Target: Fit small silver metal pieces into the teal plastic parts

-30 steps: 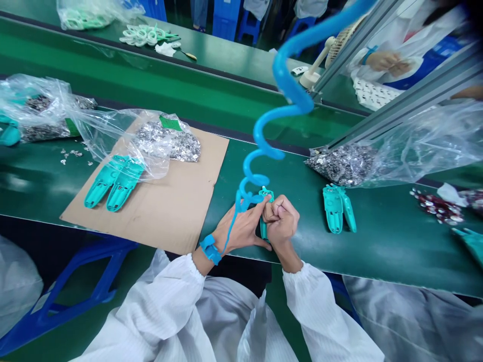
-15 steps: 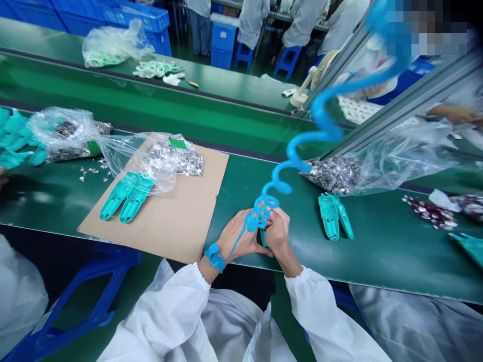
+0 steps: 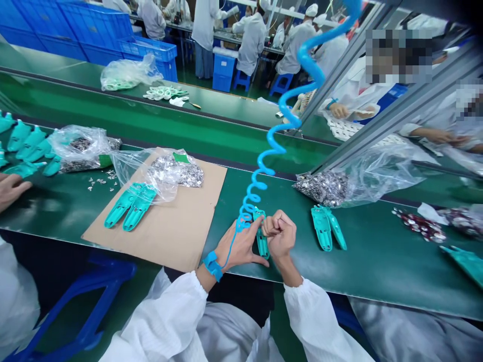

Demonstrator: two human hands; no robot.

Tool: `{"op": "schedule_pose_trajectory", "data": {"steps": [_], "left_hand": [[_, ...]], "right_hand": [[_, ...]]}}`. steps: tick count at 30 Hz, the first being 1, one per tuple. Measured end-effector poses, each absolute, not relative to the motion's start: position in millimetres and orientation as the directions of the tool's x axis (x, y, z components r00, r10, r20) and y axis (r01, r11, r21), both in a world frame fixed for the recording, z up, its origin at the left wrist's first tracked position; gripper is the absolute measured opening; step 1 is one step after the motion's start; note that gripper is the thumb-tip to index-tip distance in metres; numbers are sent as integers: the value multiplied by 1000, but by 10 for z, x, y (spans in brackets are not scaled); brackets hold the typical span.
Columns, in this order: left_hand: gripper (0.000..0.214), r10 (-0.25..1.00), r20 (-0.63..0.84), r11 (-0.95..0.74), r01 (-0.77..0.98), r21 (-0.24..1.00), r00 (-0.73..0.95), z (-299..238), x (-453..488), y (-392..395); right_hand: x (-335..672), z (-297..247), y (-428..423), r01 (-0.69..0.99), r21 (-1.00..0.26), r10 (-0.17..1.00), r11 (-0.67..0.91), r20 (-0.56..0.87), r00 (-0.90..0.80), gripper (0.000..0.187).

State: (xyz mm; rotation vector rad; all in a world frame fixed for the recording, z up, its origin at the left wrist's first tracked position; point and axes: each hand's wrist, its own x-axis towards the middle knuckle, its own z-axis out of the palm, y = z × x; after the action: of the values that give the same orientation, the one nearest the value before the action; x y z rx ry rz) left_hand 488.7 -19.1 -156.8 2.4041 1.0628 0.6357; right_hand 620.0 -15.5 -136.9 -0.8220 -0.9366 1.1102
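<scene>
Teal part (image 3: 261,245): upright-lying on the green counter (image 3: 377,251) at its near edge, pinched between my two hands.
Left hand (image 3: 241,245): my fingers are spread along the part's left side, thumb beneath it, holding it.
Right hand (image 3: 279,235): curled into a fist, fingers closed against the part's top right.
Wrist strap (image 3: 212,264): blue, on my left wrist, with its coiled cord (image 3: 277,136) rising up.
Nearby: two more teal pieces (image 3: 326,229) just to the right; a cardboard sheet (image 3: 181,221) to the left.
</scene>
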Motion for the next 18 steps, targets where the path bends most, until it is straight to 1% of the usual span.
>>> {"op": "schedule_pose_trajectory", "data": {"steps": [3, 7, 12, 18], "left_hand": [[111, 760, 203, -611, 570, 549, 618, -1521, 4893, -184], [93, 745, 204, -628, 565, 535, 635, -1497, 4905, -178], [92, 747, 181, -640, 616, 460, 640, -1501, 4926, -177], [89, 753, 153, -637, 649, 415, 641, -1510, 4940, -177]], "right_hand": [[6244, -1278, -184, -397, -874, 957, 279, 217, 192, 26], [6336, -1248, -349, -414, -841, 925, 348, 236, 297, 24], [6399, -1383, -585, -417, -828, 883, 376, 184, 431, 23], [6338, -1529, -679, -465, -823, 898, 326, 116, 425, 26]]}}
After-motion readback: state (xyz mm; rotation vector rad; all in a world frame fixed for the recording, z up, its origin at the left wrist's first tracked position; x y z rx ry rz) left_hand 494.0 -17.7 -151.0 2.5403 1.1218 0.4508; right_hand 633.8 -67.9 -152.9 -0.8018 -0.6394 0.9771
